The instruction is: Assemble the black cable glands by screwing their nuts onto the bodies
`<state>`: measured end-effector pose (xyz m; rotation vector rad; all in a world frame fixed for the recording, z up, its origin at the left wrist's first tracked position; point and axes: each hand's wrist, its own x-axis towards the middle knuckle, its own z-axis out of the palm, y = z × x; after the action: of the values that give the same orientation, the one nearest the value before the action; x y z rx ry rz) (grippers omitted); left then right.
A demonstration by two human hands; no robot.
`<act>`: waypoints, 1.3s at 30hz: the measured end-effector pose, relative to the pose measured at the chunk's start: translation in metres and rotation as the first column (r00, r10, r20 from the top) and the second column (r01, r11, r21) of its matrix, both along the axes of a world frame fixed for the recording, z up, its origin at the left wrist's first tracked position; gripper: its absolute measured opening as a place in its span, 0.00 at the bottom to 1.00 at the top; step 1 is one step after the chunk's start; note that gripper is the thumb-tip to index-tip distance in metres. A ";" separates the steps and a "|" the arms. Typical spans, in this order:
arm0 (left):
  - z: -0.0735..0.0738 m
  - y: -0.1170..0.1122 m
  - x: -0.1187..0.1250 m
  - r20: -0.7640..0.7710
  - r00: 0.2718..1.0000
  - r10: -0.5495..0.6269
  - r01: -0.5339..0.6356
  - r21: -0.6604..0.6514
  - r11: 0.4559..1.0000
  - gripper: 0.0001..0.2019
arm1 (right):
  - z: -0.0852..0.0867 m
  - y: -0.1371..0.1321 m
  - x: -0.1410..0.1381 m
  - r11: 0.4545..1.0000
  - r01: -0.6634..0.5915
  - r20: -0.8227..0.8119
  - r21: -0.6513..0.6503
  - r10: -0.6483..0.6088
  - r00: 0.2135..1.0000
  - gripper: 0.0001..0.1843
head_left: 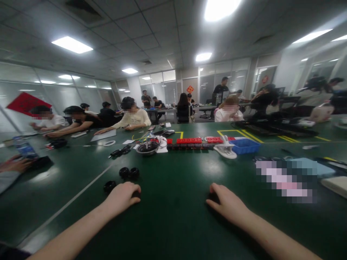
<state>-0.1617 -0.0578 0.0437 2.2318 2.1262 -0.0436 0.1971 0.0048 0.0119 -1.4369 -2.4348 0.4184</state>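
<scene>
My left hand [123, 195] rests low over the green table, its fingers bent and the thumb held apart, with nothing visible between them. Beside its knuckles lies a black round ring-like piece [110, 186]. Two more such pieces [129, 173] sit together just beyond that hand. Across from it, my right hand [226, 202] is on the tabletop in a similar curved pose, thumb and fingers apart around no object that I can see. The undersides of both palms are hidden.
Further back stand a blue bin [245, 145], a white clip-like stand [225, 148], red power strips [189, 140], a round dark device [148, 146] and a black cable bundle [119, 151]. A light blue item [311, 166] lies at right. Several people sit around the table.
</scene>
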 end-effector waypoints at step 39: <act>-0.020 0.030 -0.085 -0.085 0.996 0.042 -0.041 0.012 0.999 0.17 | 0.003 -0.002 0.006 1.000 0.000 -0.051 0.001 0.000 0.999 0.13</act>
<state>-0.2465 -0.0278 0.0232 2.2294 2.2196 -0.1283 0.2035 0.0032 0.0144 -1.4078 -2.3948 0.4481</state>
